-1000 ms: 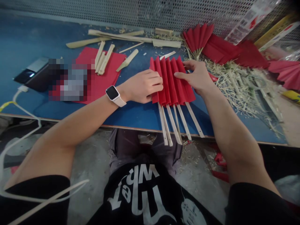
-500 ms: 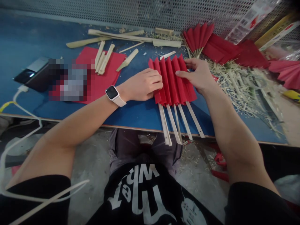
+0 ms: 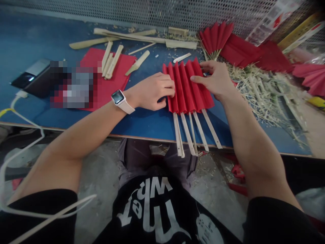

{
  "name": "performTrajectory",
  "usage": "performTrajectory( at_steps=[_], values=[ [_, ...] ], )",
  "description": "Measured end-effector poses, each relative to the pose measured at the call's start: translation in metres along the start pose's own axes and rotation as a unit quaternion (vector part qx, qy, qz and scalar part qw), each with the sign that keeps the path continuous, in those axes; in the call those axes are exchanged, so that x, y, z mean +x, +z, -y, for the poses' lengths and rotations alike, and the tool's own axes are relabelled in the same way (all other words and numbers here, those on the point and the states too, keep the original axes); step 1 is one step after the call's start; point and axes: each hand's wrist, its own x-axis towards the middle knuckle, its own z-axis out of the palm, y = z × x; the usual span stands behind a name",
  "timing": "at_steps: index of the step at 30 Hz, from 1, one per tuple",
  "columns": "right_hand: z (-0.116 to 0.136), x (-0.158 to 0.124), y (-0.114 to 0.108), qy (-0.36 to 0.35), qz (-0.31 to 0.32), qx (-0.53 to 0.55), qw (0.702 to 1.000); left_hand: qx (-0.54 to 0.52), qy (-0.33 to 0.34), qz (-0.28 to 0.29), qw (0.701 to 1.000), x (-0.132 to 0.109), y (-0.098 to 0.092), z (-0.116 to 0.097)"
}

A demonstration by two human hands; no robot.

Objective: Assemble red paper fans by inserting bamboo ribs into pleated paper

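Note:
A pleated red paper fan (image 3: pixel 186 88) lies near the table's front edge, its folds running up and down. Several flat bamboo sticks (image 3: pixel 200 130) come out from beneath the paper, and their holed ends reach past the edge. My left hand (image 3: pixel 154 91), with a watch (image 3: pixel 118 97) at the wrist, has its curled fingers on the fan's left side; its thumb hangs lower, a gap between thumb and fingers. On the right side, my right hand (image 3: pixel 215 79) grips the fan, thumb on top of a fold and fingers behind the far corner.
Red sheets (image 3: pixel 111 91) with short bamboo pieces (image 3: pixel 113 62) lie left, beside a phone (image 3: pixel 22 79) and a white cable (image 3: pixel 38 130). Long bamboo strips (image 3: pixel 132 38) line the back. Another red fan (image 3: pixel 215 39), a plastic bottle (image 3: pixel 269 25) and bamboo shavings (image 3: pixel 266 91) are right.
My left thumb has moved away from the paper's left edge, and the hand has shifted slightly left. My right hand stays on the fan's right side.

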Motion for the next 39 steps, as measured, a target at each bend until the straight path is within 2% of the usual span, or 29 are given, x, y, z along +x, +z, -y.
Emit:
performTrajectory(
  at_steps=[6, 10, 13, 16, 19, 24, 29, 35, 39],
  values=[
    [0.007, -0.003, -0.006, 0.011, 0.013, -0.012, 1.0, -0.051, -0.01, -0.023, 0.998, 0.004, -0.002, -0.013],
    [0.008, -0.005, -0.007, 0.023, 0.025, 0.015, 0.999, -0.036, 0.005, -0.007, 0.999, 0.006, -0.009, -0.019],
    [0.009, -0.004, -0.005, 0.021, 0.013, 0.022, 0.999, -0.005, 0.023, 0.014, 1.0, 0.006, -0.011, -0.015],
    [0.01, -0.003, -0.003, 0.015, 0.002, 0.02, 1.0, 0.032, 0.028, 0.007, 0.999, 0.005, -0.008, -0.009],
    [0.012, -0.003, -0.001, 0.019, -0.002, 0.019, 1.0, 0.032, 0.013, -0.009, 0.999, 0.005, -0.003, -0.006],
    [0.007, -0.002, -0.002, 0.023, 0.018, 0.015, 0.999, -0.037, -0.042, -0.058, 0.997, 0.001, -0.001, -0.005],
    [0.003, -0.002, -0.006, 0.013, 0.024, 0.024, 0.999, -0.025, -0.046, -0.088, 0.995, 0.001, 0.002, -0.008],
    [0.008, -0.003, -0.01, 0.011, 0.013, 0.012, 1.0, -0.017, -0.025, -0.085, 0.996, 0.005, 0.007, -0.009],
    [0.002, 0.001, -0.009, 0.013, 0.005, 0.007, 1.0, -0.021, -0.024, -0.069, 0.997, 0.004, 0.0, -0.007]
  ],
)
